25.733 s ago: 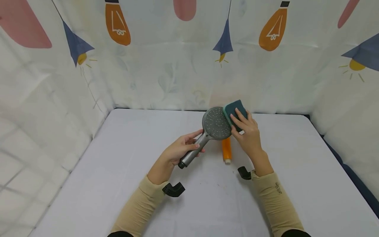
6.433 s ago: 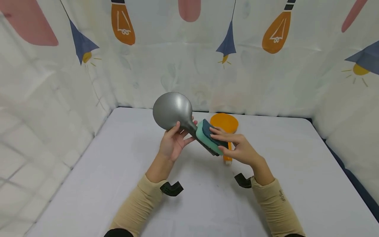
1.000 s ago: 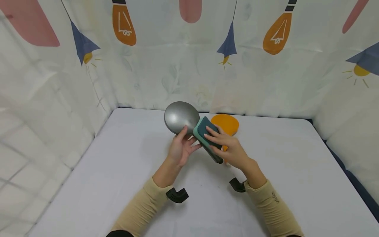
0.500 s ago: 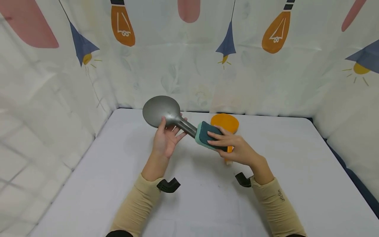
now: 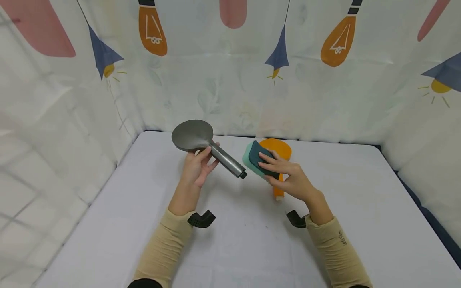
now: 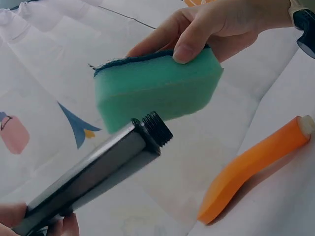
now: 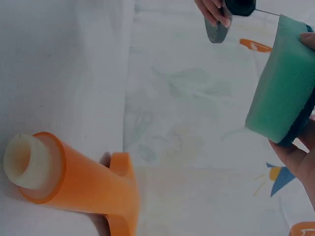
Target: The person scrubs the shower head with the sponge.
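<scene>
I see the left hand (image 5: 193, 170) gripping a gray shower head (image 5: 192, 136) above the white tabletop (image 5: 248, 248). The right hand (image 5: 292, 179) holds a green sponge (image 5: 256, 157) just apart from the handle (image 5: 227, 160), near an orange round-headed object (image 5: 282, 146).

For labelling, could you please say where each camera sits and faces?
On the head: looks forward and down at the silver shower head; left hand, right hand show.
On left wrist: faces shower head's threaded end; both hands show.
On right wrist: faces past sponge to printed fabric; both hands show.
Wrist views share the orange handle.
</scene>
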The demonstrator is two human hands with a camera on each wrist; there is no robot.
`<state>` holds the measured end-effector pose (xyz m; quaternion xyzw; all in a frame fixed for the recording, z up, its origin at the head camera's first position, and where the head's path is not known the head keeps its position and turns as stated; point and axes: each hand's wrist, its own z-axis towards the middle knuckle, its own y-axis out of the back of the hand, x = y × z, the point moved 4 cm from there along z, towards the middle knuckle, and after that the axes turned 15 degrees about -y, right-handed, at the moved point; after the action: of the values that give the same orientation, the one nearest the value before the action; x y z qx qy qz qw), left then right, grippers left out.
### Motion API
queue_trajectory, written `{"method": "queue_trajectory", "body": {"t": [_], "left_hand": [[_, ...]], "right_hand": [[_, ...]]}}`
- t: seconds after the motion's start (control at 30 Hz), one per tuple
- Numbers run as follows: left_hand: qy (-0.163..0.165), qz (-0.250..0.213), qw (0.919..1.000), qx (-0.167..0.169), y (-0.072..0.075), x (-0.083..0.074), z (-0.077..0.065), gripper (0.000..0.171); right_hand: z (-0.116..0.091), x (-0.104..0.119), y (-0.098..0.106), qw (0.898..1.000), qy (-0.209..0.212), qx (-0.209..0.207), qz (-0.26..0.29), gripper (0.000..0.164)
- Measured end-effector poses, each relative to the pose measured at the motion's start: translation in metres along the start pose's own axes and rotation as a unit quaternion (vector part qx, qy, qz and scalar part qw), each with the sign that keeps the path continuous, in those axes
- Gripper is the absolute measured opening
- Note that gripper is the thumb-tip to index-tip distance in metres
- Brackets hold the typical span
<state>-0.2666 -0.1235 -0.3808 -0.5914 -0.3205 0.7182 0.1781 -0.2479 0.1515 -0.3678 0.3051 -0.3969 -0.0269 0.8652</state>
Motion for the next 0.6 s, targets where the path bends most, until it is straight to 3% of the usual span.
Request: {"method": "queue_trajectory", "body": {"t": [0.27,0.6], "left_hand": [[-0.006,0.008,0.9999,-0.002,0.015,-0.010,0.011,0.045],[0.022,0.003,0.9996,-0.016,0.040,-0.019,0.028,0.049]], "right_hand": [[0.000,-0.005,0.005,0.999,-0.028,-0.018,-0.008,0.050],[-0.001,-0.021,0.019,0.995,-0.064,-0.060,-0.050,0.046]]}}
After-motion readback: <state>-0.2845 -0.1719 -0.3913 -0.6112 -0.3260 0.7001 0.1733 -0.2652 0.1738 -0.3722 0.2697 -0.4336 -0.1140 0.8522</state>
